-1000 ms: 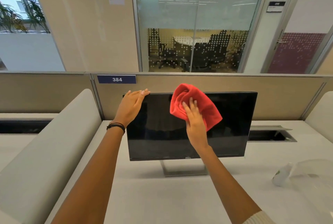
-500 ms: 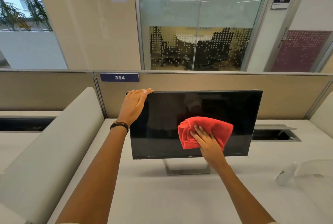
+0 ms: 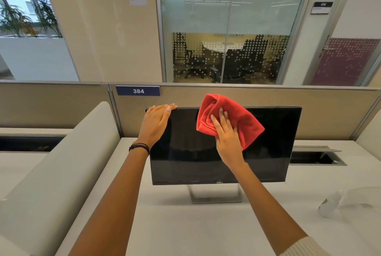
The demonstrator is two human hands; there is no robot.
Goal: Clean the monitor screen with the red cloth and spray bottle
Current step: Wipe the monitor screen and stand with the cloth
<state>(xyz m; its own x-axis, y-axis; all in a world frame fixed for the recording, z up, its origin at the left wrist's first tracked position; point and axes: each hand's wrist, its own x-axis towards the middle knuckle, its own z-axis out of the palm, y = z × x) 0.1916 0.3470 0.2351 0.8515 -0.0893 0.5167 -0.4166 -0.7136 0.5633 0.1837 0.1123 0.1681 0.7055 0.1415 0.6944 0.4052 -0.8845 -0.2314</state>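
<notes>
Hands both on the black flat-panel monitor [image 3: 222,146]: left hand [image 3: 155,124] open, palm flat over its upper left corner, fingers hooked across the top edge; right hand [image 3: 225,136] open, fingers spread, pressing the bunched red cloth [image 3: 233,120] against the upper middle of the screen, cloth lapping over the top edge. Clear plastic spray bottle [image 3: 329,205] lies on its side on the white tabletop [image 3: 185,224], well right of the monitor and below its lower right corner.

Risks, as judged: a hard push high on the screen could tilt the panel back on its slim metal stand [image 3: 214,194] if the bracing hand slips. Bare fingertips beyond the cloth may smear the glass. Bunched folds could leave streaks.
</notes>
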